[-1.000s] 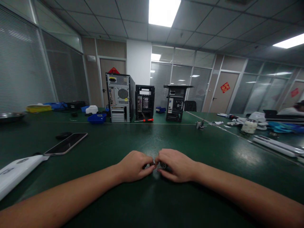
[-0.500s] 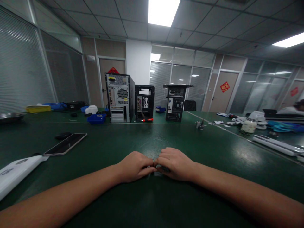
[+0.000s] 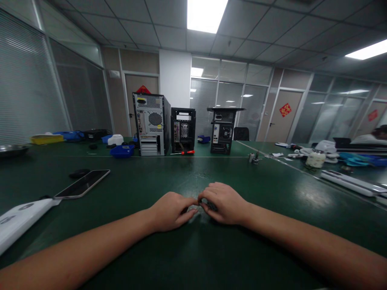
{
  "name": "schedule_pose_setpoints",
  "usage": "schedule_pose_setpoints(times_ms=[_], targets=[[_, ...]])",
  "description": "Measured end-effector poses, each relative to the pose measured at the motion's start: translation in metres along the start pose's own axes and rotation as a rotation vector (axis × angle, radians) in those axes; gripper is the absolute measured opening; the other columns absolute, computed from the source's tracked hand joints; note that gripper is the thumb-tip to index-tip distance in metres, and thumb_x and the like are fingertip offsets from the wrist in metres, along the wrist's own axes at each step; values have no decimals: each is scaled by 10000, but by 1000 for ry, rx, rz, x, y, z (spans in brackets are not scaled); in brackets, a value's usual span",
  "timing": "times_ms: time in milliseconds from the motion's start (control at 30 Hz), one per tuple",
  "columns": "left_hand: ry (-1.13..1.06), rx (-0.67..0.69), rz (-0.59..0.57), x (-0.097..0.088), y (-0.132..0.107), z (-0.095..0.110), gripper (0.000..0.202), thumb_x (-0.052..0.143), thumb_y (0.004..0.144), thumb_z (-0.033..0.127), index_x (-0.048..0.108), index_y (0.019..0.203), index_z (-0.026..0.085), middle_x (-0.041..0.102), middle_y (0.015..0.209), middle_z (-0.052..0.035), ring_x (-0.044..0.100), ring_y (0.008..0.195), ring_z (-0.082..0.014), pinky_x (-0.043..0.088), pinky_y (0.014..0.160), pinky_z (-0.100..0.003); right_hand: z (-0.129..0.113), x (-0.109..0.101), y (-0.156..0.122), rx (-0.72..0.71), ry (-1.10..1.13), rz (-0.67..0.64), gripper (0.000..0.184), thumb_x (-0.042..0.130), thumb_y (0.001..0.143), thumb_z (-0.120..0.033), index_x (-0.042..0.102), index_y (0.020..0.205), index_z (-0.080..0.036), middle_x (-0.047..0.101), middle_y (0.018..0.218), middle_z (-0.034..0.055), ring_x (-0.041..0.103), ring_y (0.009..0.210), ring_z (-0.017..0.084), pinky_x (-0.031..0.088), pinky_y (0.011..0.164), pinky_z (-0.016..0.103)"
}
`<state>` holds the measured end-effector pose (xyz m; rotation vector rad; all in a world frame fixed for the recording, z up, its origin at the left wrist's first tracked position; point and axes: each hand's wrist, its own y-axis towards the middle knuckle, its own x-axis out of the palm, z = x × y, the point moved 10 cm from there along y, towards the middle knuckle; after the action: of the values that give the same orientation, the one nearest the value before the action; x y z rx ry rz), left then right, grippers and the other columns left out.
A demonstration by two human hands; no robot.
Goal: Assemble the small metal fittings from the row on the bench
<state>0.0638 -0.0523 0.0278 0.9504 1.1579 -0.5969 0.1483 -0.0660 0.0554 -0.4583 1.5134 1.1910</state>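
Observation:
My left hand point(image 3: 172, 212) and my right hand point(image 3: 224, 204) meet fingertip to fingertip just above the green table point(image 3: 193, 257). The right thumb and forefinger are pinched together, and something small and dark shows in the hollow of that hand, too unclear to name. The left fingers are curled, with a narrow gap between forefinger and thumb. A faint pale glint lies in that gap; what it belongs to cannot be made out.
Across the table stand a large computer case point(image 3: 151, 125), a smaller black case point(image 3: 183, 131) and a third case point(image 3: 222, 133). A red screwdriver point(image 3: 189, 152) lies before them. To the left are a phone point(image 3: 83, 184) and a white device point(image 3: 26, 215); right, a jar point(image 3: 316, 159).
My right hand has risen slightly and moved a little away from the left. The left thumb has parted from its forefinger. The view has shifted slightly.

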Motion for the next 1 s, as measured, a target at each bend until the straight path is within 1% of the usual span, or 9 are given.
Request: schedule_pose_setpoints(times_ms=[67,133,267,333,433,533,633,800,1000], targets=[[-10,-24,-7,-1,0,1,322,492,1026,341,639,1283,215,718,788,-14,674,694,-185,441,656,-274,14,-3,-2,96,31,4,187,612,904,-262,654,1069,-186,701,946,75,603,854,200,428,766,325],[-14,-36,-19,-2,-2,2,344,496,1020,329,623,1322,223,727,803,-13,683,707,-187,446,660,-277,37,-5,-5,230,108,16,187,611,906,-278,668,1058,-187,706,961,75,621,867,200,449,786,327],[-12,-39,-36,-5,-7,-1,340,491,1020,315,620,1324,233,730,812,-9,687,712,-183,446,652,-273,98,-2,-18,494,320,43,210,592,913,-352,691,1002,-189,718,952,48,649,844,191,476,773,321],[-16,-37,-41,-5,-9,-3,341,491,1021,314,613,1330,237,730,811,-7,686,707,-179,450,653,-270,135,-3,-32,601,346,78,259,597,898,-409,704,975,-186,717,939,45,649,838,199,480,760,325],[-14,-31,-44,-4,-12,-5,343,492,1017,313,610,1332,241,726,800,-5,686,702,-180,457,654,-269,195,-6,-65,753,300,125,316,603,869,-462,731,956,-186,725,940,54,644,854,217,482,797,344],[-5,-31,-47,-5,-16,-5,343,491,1013,310,619,1322,235,725,796,-8,685,699,-184,457,647,-270,251,-7,-110,929,220,136,335,606,851,-468,739,961,-181,738,967,76,645,872,228,479,820,351],[-2,-39,-59,-7,-19,-5,345,485,1014,314,631,1314,227,729,804,-15,684,704,-187,458,645,-271,293,-5,-153,1068,179,125,334,615,832,-449,744,971,-173,747,989,97,661,891,246,482,827,355],[6,-45,-66,-3,-17,-6,336,489,1015,313,640,1305,235,730,809,-18,688,718,-192,466,664,-278,337,-1,-203,1197,177,140,296,646,813,-408,751,948,-166,758,986,140,681,929,287,499,823,371],[8,-37,-75,2,-15,-4,332,482,1020,304,643,1302,233,742,857,-26,698,761,-198,474,696,-289,355,11,-223,1222,220,157,334,617,828,-429,734,988,-161,754,990,106,692,900,254,511,841,362]])
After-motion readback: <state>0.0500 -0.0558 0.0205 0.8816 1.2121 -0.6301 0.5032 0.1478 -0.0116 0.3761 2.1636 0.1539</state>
